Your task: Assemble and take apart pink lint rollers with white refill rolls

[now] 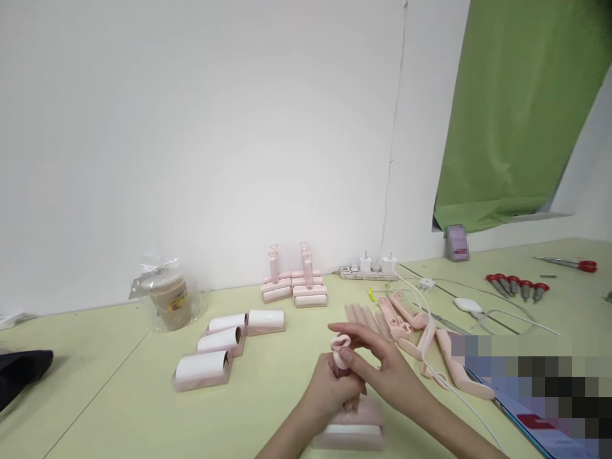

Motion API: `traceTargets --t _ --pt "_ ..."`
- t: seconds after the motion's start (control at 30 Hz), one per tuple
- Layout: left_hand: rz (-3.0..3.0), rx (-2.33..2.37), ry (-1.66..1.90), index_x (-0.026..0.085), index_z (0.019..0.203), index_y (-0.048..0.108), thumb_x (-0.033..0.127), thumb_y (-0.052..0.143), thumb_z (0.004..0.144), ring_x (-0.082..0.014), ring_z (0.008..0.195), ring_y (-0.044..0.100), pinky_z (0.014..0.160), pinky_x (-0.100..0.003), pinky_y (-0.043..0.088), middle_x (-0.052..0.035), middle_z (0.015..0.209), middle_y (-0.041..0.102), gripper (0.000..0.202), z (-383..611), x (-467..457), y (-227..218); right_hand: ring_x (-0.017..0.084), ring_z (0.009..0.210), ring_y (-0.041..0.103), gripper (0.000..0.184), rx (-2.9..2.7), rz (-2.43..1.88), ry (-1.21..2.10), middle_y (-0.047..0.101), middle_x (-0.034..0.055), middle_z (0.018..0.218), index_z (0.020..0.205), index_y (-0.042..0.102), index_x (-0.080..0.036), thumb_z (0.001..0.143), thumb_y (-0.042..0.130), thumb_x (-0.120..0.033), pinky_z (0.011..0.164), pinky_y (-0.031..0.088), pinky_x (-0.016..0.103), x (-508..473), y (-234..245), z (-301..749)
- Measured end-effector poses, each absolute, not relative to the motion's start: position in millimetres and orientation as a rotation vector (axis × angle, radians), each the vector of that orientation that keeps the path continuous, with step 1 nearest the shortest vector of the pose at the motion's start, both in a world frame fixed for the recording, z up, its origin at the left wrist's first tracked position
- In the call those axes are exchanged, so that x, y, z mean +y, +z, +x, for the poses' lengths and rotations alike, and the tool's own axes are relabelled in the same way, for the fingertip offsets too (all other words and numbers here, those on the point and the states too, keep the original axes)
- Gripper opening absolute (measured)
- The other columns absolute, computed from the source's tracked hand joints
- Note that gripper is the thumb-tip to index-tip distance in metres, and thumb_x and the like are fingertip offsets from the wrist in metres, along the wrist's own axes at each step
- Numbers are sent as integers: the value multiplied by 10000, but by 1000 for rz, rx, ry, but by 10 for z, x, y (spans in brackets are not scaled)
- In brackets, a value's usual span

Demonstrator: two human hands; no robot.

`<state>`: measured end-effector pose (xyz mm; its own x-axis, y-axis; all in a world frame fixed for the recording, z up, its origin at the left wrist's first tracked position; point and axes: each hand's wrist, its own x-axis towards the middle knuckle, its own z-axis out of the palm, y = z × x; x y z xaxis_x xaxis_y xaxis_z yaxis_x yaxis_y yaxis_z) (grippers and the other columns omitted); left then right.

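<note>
My left hand [321, 390] is wrapped round the handle of a pink lint roller, whose head [351, 437] with a white roll lies below it, slightly blurred. A pink loop-shaped end piece [340, 344] sticks up from the fist. Thumb and fingers of my right hand [382, 364] close round that loop from the right. Most of the handle is hidden by the hands. Just beyond them lie several pink tubes [358, 315], pink roller covers [454, 360] and small loop pieces [401, 328].
Several white rolls [203, 366] in pink trays lie to the left. Upright lint rollers [308, 287] stand by the wall near a power strip [351, 274]. A bagged cup [172, 299], red-handled screwdrivers [514, 284], scissors [574, 262] and a white cable [433, 338] surround the work area.
</note>
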<state>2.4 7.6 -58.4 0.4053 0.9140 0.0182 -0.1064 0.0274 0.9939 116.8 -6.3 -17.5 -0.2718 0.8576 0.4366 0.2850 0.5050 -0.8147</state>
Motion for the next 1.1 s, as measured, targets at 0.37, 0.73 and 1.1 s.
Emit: traceTargets --t 0.37,0.73,1.1 --pt "1305 841 925 186 367 440 179 451 520 -48 247 311 326 -196 258 85 243 329 153 40 119 -653 173 748 571 120 -1833 -782 761 604 35 770 772 606 -182 786 526 -270 687 436 270 0 -151 1099" --pt "1308 464 723 163 619 486 522 714 417 -102 470 468 484 -232 362 31 468 477 470 -175 79 -415 149 675 537 161 -1748 -753 832 547 6 699 741 545 -180 808 495 -318 633 423 246 8 -289 1023" --pt "937 854 1065 180 615 475 761 457 539 -47 251 216 302 -181 158 103 298 273 587 201 127 -842 171 678 593 161 -1631 -781 1021 668 58 734 704 559 -168 763 492 -303 604 435 265 16 -316 902"
